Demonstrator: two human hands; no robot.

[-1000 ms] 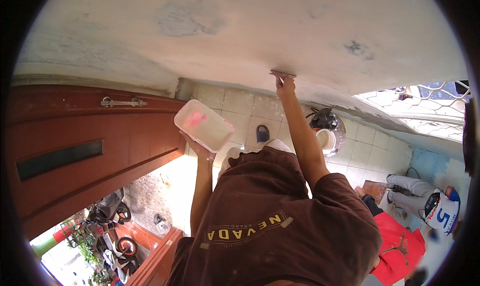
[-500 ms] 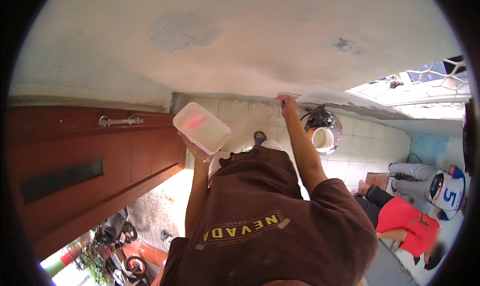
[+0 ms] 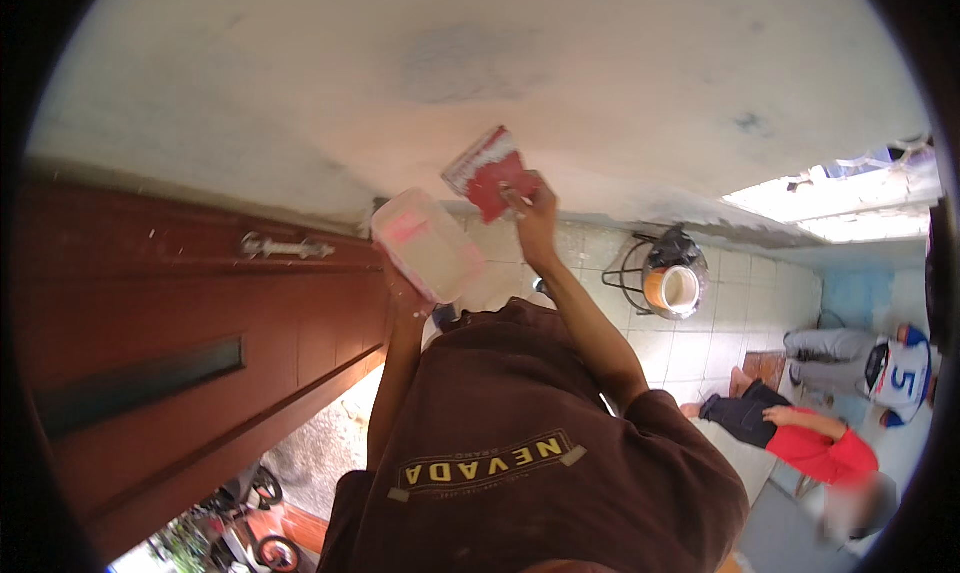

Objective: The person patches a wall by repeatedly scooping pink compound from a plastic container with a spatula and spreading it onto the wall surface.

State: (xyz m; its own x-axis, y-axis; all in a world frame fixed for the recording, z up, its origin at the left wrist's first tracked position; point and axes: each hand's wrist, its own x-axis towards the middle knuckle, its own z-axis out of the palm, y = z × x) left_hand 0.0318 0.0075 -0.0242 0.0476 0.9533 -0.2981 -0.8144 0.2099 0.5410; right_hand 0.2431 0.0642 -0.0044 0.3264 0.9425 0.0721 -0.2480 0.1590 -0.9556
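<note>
My left hand point(image 3: 410, 299) grips the side of a pale, translucent plastic tub point(image 3: 442, 261) with a pink smear inside. My right hand point(image 3: 537, 213) pinches a flat red putty spreader point(image 3: 492, 178), held up just right of the tub. White paste coats part of its blade. Behind both hands rises a pale wall point(image 3: 620, 103) with grey patches. From this angle I cannot tell whether the blade touches it.
To the left is a brown door point(image 3: 150, 303) with a metal bolt point(image 3: 290, 246). An orange-and-white bucket point(image 3: 676, 291) and black plastic point(image 3: 672, 245) are on a stool to the right. Beyond, one person wears a red shirt point(image 3: 815, 448), another a white shirt point(image 3: 900, 378).
My right hand has brought the spreader left from low on the wall, close to the tub, and its broad face now shows. The tub appears slightly further right as the view shifts.
</note>
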